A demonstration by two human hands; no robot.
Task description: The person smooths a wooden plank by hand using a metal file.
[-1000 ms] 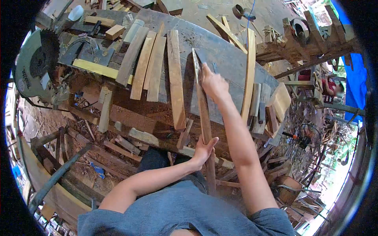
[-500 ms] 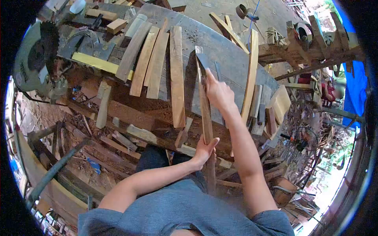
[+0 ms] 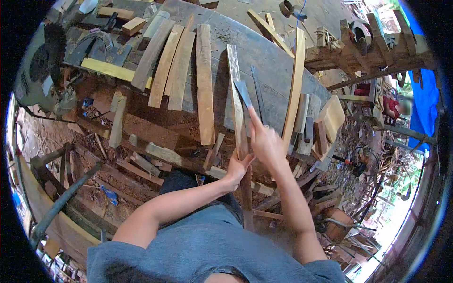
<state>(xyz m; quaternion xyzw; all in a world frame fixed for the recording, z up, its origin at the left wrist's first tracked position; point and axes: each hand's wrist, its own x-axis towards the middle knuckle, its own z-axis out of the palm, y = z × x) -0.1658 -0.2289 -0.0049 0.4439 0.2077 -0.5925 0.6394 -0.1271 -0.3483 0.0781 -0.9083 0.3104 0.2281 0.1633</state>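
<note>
A long narrow wooden strip [image 3: 234,94] stretches from the workbench towards my body. My left hand [image 3: 239,169] is wrapped round its lower part. In my right hand [image 3: 269,145] is a putty knife [image 3: 242,93] with a flat, widening blade, its handle mostly hidden by the fingers. The blade lies against the strip's right side, partway down from the far end. Just right of the blade, a thin dark metal bar [image 3: 258,92] rests on the bench. A thicker wooden plank [image 3: 204,85] lies to the left of the strip.
The dark workbench [image 3: 236,33] bears several more wooden pieces [image 3: 181,70] on the left and offcuts [image 3: 330,120] on the right. A circular saw blade [image 3: 52,52] stands at far left. Scrap wood and sawdust cover the ground. A person in red [image 3: 390,106] is far right.
My right hand has drawn the putty knife down along the strip, towards my body, and the blade now sits lower. My left hand keeps its grip. The view has shifted slightly.
</note>
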